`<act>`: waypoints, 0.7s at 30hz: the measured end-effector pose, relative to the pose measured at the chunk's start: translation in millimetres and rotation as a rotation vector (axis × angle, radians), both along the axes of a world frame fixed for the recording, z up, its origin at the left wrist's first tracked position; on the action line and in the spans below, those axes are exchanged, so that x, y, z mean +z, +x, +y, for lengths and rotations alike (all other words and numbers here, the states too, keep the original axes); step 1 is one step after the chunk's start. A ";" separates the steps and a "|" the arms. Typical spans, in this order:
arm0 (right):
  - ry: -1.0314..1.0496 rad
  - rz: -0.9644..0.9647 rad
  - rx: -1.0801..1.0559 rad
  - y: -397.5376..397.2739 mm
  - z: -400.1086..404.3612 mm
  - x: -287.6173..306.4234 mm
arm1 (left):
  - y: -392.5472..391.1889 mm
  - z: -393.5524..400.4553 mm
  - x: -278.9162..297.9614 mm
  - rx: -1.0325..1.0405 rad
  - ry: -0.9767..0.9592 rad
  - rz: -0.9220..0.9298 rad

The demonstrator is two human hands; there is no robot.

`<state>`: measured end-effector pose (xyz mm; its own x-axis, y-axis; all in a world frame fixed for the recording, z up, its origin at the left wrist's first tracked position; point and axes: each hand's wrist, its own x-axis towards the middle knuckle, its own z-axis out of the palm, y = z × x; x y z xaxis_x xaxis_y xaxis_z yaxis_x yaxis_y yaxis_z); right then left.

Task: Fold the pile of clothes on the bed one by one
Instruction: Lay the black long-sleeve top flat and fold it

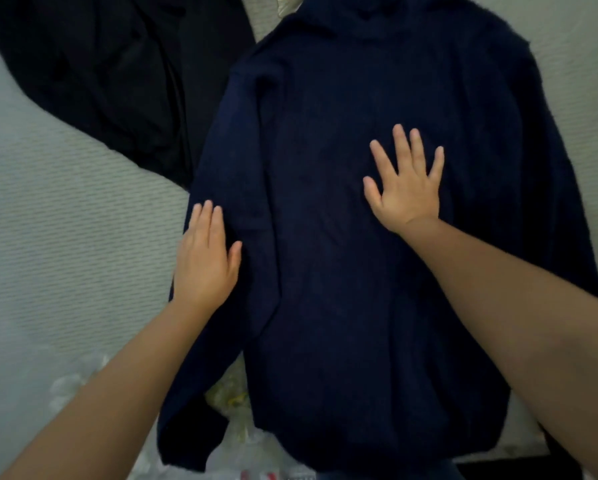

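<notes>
A dark navy sweater (342,271) lies spread flat on the bed, collar at the top, both sleeves lying down along its sides. My left hand (205,259) rests flat with straight fingers on the sweater's left sleeve, at its outer edge. My right hand (404,185) presses flat on the chest of the sweater, fingers spread. A black garment (110,74) lies crumpled at the upper left, touching the sweater's left shoulder.
The pale textured bed cover (55,230) shows to the left and at the far right. Crinkled plastic bags (242,441) sit at the bed's near edge below the left sleeve. Another light item (288,3) peeks out at the top beside the collar.
</notes>
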<state>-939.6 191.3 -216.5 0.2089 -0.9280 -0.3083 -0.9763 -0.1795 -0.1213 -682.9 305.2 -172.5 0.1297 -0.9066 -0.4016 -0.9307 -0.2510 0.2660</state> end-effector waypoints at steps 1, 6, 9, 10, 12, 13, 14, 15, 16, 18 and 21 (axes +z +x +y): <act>-0.005 0.000 0.002 0.6 0.7 1.2 | 7.5 17.6 0.9 0.050 0.066 -0.016; 0.060 0.104 0.005 15.0 7.1 15.4 | 37.1 95.4 13.9 0.166 0.215 -0.072; 0.105 0.050 0.101 36.1 39.0 29.9 | 41.6 125.8 21.6 0.323 0.275 -0.029; 0.122 0.006 0.141 45.5 56.5 34.0 | 40.9 135.4 24.2 0.390 0.306 0.007; 0.157 -0.061 0.232 63.7 95.1 40.7 | 39.2 154.8 27.8 0.537 0.338 0.129; 0.175 -0.078 0.278 71.5 113.5 43.0 | 38.6 164.5 29.7 0.610 0.354 0.210; 0.190 -0.088 0.321 78.2 130.1 44.7 | 37.9 174.2 31.2 0.686 0.370 0.315; 0.200 -0.098 0.363 83.9 144.7 45.7 | 37.4 183.7 32.5 0.759 0.370 0.435; 0.208 -0.111 0.404 88.8 157.5 46.1 | 37.6 192.3 33.5 0.835 0.352 0.542; 0.220 -0.153 0.467 96.6 177.7 46.7 | 40.7 204.3 34.5 0.959 0.256 0.667; 0.232 -0.162 0.520 103.1 190.8 47.2 | 48.6 203.3 40.9 1.093 0.028 0.799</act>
<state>-836.5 382.1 -169.3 0.6800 -0.6032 -0.4167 -0.7326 -0.5808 -0.3548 -634.3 508.5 -131.6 0.4977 -0.4809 -0.7218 0.1519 -0.7710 0.6185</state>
